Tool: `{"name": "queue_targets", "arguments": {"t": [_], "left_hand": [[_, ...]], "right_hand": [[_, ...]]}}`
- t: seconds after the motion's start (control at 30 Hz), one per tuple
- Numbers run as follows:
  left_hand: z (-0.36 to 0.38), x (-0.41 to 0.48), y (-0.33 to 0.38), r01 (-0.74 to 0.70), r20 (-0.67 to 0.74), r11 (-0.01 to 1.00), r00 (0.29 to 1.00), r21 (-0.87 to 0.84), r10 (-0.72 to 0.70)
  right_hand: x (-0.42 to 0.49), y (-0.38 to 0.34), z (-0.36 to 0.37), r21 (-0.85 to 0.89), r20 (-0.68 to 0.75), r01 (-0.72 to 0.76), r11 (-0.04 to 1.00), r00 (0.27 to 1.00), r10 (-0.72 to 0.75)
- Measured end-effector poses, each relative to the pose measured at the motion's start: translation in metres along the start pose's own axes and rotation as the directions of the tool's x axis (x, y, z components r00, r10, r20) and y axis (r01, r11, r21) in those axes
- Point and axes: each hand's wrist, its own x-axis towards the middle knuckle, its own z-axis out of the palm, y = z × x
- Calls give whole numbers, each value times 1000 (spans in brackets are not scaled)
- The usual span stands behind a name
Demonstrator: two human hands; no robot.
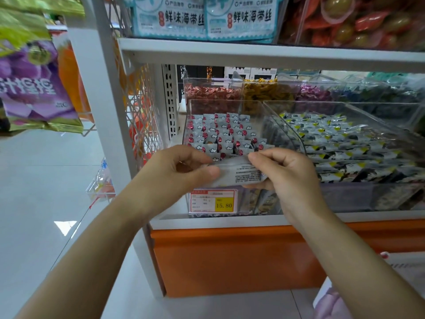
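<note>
The white snack packet point(239, 172) was held flat in the air between both hands, printed back face up, just in front of the clear bin point(218, 101) and above its price tag point(212, 201). The left hand point(181, 171) pinched the packet's left end between thumb and curled fingers. The right hand point(285, 173) pinched the right edge from above, with fingers tucked beneath it, so both hands were closed on the one packet and neither was free. Behind it, the bin held rows of upright packets point(220, 134) with red dots and cloud marks, packed closely together. That tightness looked like the main risk. If the held packet were pushed into a row at an angle, it could tip or crush its neighbours or catch on the bin's front lip. The foil would likely be slick, and a light pinch at the edges could let it slide out and drop to the floor past the white shelf edge point(230, 221). Just to the right, a second clear bin point(322, 102) carried grey packets with yellow corners point(340, 143). A careless reach could put the packet in that bin by mistake. Further back stood tubs of red candies point(211, 92) and gold candies point(264, 90), and seaweed packs point(207, 17) sat on the shelf above. Purple bags point(34, 81) hung well apart at the left.
</note>
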Motion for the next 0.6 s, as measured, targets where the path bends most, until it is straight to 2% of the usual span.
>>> {"name": "queue_targets", "arguments": {"t": [0.17, 0.37, 0.6], "left_hand": [[0, 2, -1, -6, -40, 999, 999, 52, 8], [0, 2, -2, -34, -27, 998, 999, 49, 35], [2, 2, -2, -54, -40, 999, 998, -7, 54]], "right_hand": [[6, -2, -9, 66, 126, -187, 980, 976, 177], [12, -7, -22, 116, 277, -268, 956, 934, 228], [14, -4, -25, 218, 290, -320, 922, 924, 251]]}}
